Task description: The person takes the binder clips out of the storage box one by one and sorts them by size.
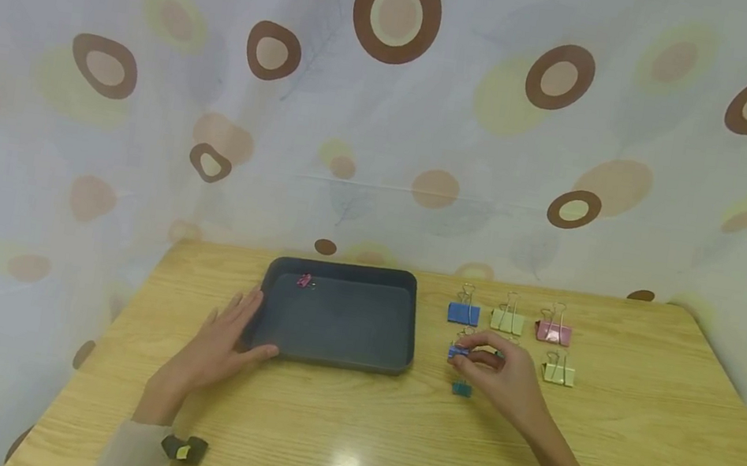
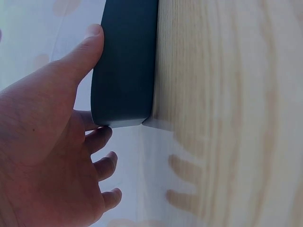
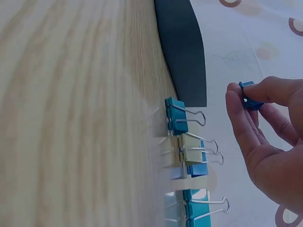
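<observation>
Pink clip [image 1: 304, 280] in tray [image 1: 403, 325], head view only

A wooden table [image 1: 345, 436] carries a dark tray [image 1: 332, 354] and several binder clips [image 1: 508, 320] beside it.

A wooden table [image 1: 345, 436] stands before a curtain [image 1: 391, 108] printed with circles.
</observation>
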Action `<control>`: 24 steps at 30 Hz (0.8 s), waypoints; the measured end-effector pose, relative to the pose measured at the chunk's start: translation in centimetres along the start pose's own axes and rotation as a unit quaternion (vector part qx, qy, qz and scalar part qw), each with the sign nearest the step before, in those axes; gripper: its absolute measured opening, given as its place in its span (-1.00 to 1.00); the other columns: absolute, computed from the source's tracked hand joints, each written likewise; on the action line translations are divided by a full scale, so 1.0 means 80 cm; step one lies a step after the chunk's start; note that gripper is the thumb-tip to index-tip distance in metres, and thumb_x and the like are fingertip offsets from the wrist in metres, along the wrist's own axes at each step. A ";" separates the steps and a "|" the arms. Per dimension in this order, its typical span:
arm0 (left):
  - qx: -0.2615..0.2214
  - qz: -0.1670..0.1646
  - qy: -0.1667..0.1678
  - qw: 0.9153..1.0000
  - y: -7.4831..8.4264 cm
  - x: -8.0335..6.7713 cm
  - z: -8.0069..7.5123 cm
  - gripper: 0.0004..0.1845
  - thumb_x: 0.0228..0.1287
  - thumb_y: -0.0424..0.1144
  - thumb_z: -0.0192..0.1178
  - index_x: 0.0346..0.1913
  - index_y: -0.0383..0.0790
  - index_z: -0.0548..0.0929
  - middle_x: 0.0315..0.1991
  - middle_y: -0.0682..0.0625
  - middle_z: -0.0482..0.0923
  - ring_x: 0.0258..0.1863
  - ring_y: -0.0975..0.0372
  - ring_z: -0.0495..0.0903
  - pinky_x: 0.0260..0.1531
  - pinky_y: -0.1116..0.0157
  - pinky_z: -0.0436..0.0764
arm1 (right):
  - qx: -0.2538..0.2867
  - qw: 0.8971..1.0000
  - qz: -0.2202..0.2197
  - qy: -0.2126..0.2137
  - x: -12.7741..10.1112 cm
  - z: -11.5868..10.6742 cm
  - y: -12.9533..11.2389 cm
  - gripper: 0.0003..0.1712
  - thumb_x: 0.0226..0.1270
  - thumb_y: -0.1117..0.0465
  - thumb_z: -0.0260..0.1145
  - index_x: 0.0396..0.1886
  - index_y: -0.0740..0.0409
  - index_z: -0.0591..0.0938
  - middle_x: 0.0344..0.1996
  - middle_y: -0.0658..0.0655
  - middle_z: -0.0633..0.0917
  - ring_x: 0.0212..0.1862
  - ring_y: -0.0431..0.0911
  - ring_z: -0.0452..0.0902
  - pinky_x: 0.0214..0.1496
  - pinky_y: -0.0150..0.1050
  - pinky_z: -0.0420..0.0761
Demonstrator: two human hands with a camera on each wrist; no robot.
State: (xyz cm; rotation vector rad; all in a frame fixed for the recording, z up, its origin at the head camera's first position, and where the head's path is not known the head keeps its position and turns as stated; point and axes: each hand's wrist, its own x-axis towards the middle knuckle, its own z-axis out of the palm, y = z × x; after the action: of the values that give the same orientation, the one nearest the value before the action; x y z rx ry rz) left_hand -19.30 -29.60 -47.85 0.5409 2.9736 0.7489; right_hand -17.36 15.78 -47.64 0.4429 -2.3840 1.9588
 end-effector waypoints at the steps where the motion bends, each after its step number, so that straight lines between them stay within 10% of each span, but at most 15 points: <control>1: 0.002 -0.002 -0.003 1.000 0.000 0.000 0.000 0.07 0.39 0.28 0.21 0.64 -0.33 -0.01 0.65 -0.22 -0.11 0.61 -0.21 -0.17 0.47 -0.35 -0.16 | -0.012 1.000 -0.003 0.002 -0.002 -0.003 0.000 -0.83 0.35 0.42 0.41 -0.10 0.38 0.69 -0.06 0.36 0.70 -0.11 -0.09 0.79 -0.11 -0.17 0.77; 14: 0.007 -0.004 -0.007 1.000 0.001 0.004 -0.001 0.07 0.39 0.28 0.21 0.64 -0.33 -0.03 0.65 -0.22 -0.11 0.61 -0.21 -0.17 0.47 -0.34 -0.15 | -0.134 0.990 0.036 0.022 -0.034 -0.044 0.006 -0.83 0.31 0.33 0.49 -0.14 0.29 0.78 -0.17 0.24 0.80 -0.18 -0.14 0.78 -0.14 -0.39 0.72; 24: 0.006 -0.009 -0.009 1.000 -0.001 0.002 0.001 0.08 0.39 0.29 0.21 0.64 -0.33 -0.03 0.66 -0.21 -0.13 0.61 -0.20 -0.18 0.47 -0.34 -0.16 | -0.254 0.962 0.094 -0.009 -0.047 -0.066 0.011 -0.86 0.27 0.20 0.54 -0.22 0.13 0.79 -0.26 0.03 0.80 -0.26 -0.15 0.73 -0.21 -0.33 0.67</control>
State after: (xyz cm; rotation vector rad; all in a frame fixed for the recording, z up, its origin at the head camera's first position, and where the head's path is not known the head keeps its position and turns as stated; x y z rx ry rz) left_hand -19.44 -29.56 -47.96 0.5177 2.9653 0.7209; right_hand -14.79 21.80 -48.14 0.2142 -2.8908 1.3038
